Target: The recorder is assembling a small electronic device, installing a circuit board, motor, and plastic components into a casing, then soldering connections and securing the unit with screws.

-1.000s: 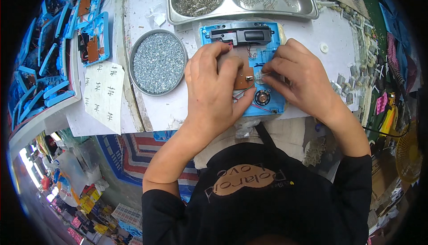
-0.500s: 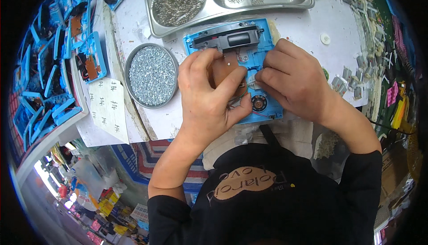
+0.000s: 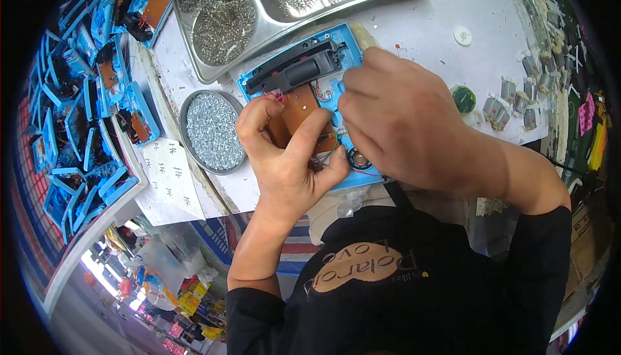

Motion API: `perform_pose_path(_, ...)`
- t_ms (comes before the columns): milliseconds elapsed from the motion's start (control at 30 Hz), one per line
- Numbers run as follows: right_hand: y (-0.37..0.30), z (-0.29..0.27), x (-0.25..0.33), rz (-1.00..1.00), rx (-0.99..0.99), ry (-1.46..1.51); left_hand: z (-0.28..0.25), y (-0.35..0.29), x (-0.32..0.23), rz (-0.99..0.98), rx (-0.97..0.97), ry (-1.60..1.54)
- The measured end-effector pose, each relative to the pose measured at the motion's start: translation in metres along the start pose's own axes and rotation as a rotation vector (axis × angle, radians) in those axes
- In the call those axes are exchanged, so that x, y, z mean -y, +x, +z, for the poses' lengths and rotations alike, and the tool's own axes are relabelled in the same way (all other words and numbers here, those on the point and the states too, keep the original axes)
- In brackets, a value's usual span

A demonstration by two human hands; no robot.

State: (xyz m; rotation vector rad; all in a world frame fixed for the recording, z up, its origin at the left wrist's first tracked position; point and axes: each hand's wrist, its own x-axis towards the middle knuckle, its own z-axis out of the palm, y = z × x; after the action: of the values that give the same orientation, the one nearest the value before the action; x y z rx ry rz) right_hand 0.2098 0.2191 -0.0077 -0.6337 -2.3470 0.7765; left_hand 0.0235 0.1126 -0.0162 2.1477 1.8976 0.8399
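A blue plastic casing (image 3: 354, 51) lies at a tilt on the table, with a long black part (image 3: 301, 70) across its far side. Inside it sits a brown circuit board (image 3: 301, 104) with thin wires; a small round speaker (image 3: 358, 159) shows at the near right. My left hand (image 3: 284, 167) is closed over the board, thumb and fingers gripping it about its left and near edges. Slightly smeared by motion, my right hand (image 3: 411, 125) is curled above the casing's right side. Its fingertips are tucked under, so whatever they pinch is hidden.
Left of the casing stands a round dish (image 3: 213, 132) of small metal pins. Behind is a metal tray (image 3: 242, 57) holding springs. Blue casings (image 3: 81, 129) are heaped at far left; small grey motors (image 3: 508, 106) lie at right near a green disc (image 3: 463, 98) and white wheel (image 3: 462, 35).
The view has turned, so casing and tray appear more tilted and further left. My right hand has come over the casing's right part, covering more of it; my left still grips the board.
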Motion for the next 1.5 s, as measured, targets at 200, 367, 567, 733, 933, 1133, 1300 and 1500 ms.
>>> perform_pose_path(200,0.002,-0.003,-0.007,0.062,-0.047,0.081,-0.003,0.002,-0.002,-0.016,0.041,0.031)
perform_pose_path(367,0.006,-0.016,-0.014,0.151,0.102,0.150,-0.002,0.001,0.001,-0.009,0.049,0.025)
perform_pose_path(567,0.008,-0.024,-0.010,0.194,0.139,0.165,-0.005,0.002,-0.002,0.002,-0.030,-0.062)
perform_pose_path(733,0.008,-0.023,-0.011,0.205,0.107,0.123,-0.005,-0.007,0.001,0.077,-0.242,0.055)
perform_pose_path(933,-0.022,-0.046,-0.007,0.357,-0.174,0.252,-0.024,-0.024,-0.006,0.082,-0.222,0.086)
perform_pose_path(1133,-0.093,-0.072,0.027,0.479,-0.157,0.191,-0.035,-0.029,-0.022,0.029,-0.237,-0.016)
perform_pose_path(1300,-0.131,-0.055,0.041,0.360,-0.068,0.143,-0.070,-0.027,-0.039,0.121,-0.388,-0.125)
perform_pose_path(1500,-0.142,-0.045,0.072,0.217,-0.101,0.135,-0.159,-0.013,-0.145,0.796,-1.227,-0.162)
